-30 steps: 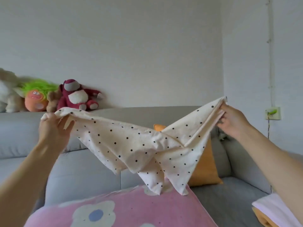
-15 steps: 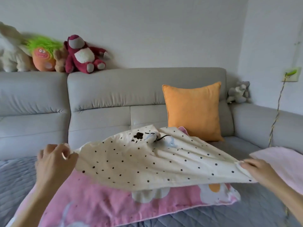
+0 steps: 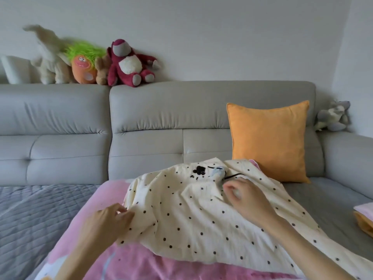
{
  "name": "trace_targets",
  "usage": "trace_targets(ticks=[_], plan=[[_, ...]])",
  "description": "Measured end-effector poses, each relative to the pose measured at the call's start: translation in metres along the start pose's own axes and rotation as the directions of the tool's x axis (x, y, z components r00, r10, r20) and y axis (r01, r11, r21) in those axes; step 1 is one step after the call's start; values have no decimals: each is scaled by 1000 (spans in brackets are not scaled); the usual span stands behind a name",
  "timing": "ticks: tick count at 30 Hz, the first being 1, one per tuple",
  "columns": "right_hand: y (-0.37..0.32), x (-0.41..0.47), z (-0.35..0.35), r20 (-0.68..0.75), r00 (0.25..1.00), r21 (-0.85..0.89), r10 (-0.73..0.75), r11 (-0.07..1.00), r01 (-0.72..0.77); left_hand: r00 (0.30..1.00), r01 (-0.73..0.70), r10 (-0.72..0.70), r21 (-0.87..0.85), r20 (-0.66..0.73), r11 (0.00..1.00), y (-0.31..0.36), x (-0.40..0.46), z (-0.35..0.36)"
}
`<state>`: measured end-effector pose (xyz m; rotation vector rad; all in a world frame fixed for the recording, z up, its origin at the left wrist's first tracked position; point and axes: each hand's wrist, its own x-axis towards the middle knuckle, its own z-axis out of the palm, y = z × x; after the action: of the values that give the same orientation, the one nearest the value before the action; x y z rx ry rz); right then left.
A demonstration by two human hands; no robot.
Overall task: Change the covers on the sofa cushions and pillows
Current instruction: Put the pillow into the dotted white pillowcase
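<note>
A cream cover with black dots (image 3: 193, 215) lies spread over a pink pillow with a flower print (image 3: 133, 263) on the grey sofa seat. My left hand (image 3: 109, 221) pinches the cover's left edge. Over the cover's upper middle, near a black embroidered motif (image 3: 199, 170), my right hand (image 3: 248, 201) is blurred with loosely curled fingers; whether it holds fabric I cannot tell. An orange cushion (image 3: 270, 140) leans upright against the backrest, just behind the cover's far right corner.
Several plush toys, among them a red bear (image 3: 129, 63), sit on top of the grey sofa backrest (image 3: 161, 110). A small grey plush (image 3: 333, 116) sits in the right corner. Folded pink and orange fabric (image 3: 365, 217) lies at the right edge. A quilted grey throw (image 3: 30, 215) covers the left seat.
The cover, held up stretched between both hands a second ago, has come down onto the pink pillow. My right hand left the cover's right corner and moved to its upper middle.
</note>
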<state>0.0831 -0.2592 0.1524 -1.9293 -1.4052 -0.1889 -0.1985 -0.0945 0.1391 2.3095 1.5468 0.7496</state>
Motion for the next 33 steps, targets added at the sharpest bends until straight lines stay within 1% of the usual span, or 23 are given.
trace_targets(ticks=[2,4,5,6,8,10,14,17,19,20,21,22,23,24,25,26,27,28,29,30,31,32,33], plan=[[-44,21,37,80,994,114,-80,991,71,997,-66,70,-87,42,994,-10,-5,1],[-83,39,67,191,979,218,-69,976,26,966,-259,254,-143,-58,955,-20,-12,3],[-99,47,79,258,965,247,-53,969,-13,927,-373,363,-147,-95,916,-21,-17,1],[-111,54,91,320,946,263,-48,964,-40,885,-465,458,-167,-81,869,-17,-22,-3],[-124,61,110,425,903,208,-63,978,-30,768,-623,641,-223,10,750,-10,-36,-7],[-122,62,122,461,886,149,-53,989,-18,689,-688,724,-280,38,669,-1,-45,-11],[-102,52,116,344,933,158,101,974,-164,665,-657,747,-455,26,601,0,-39,-6],[-84,48,88,91,985,111,148,981,-157,649,-617,749,-484,132,621,9,-33,3],[-70,50,65,-25,980,209,199,959,-190,640,-591,742,-490,199,641,21,-31,10],[-62,51,55,-44,962,322,268,915,-241,663,-568,716,-475,218,671,27,-27,14],[-55,51,44,-32,933,471,358,829,-302,711,-532,665,-441,231,722,33,-22,16],[-48,50,35,18,897,627,441,694,-354,770,-489,598,-393,225,778,40,-18,17],[-45,49,26,103,857,753,505,524,-398,805,-465,545,-321,234,825,45,-15,18],[-41,47,18,187,823,831,536,360,-423,798,-498,548,-240,249,833,53,-15,19],[-34,44,11,247,797,870,551,236,-433,753,-577,597,-156,278,801,61,-18,20],[-24,41,4,283,774,882,567,163,-442,696,-667,663,-93,276,739,70,-24,22],[-15,37,-4,305,756,884,579,124,-451,613,-763,745,-49,263,645,80,-32,26],[-5,31,-11,321,747,876,582,117,-468,512,-846,825,-24,238,532,91,-40,30],[6,26,-19,321,735,865,598,132,-485,433,-892,876,-38,212,450,101,-46,34],[15,21,-27,307,734,863,606,149,-483,380,-911,904,-93,195,403,113,-51,37],[24,17,-36,267,728,858,632,188,-478,354,-907,913,-165,201,388,125,-55,41],[36,14,-46,194,718,850,668,250,-463,366,-887,905,-210,217,410,138,-59,43],[51,10,-58,89,703,835,706,332,-439,402,-848,876,-254,267,466,153,-64,41]])
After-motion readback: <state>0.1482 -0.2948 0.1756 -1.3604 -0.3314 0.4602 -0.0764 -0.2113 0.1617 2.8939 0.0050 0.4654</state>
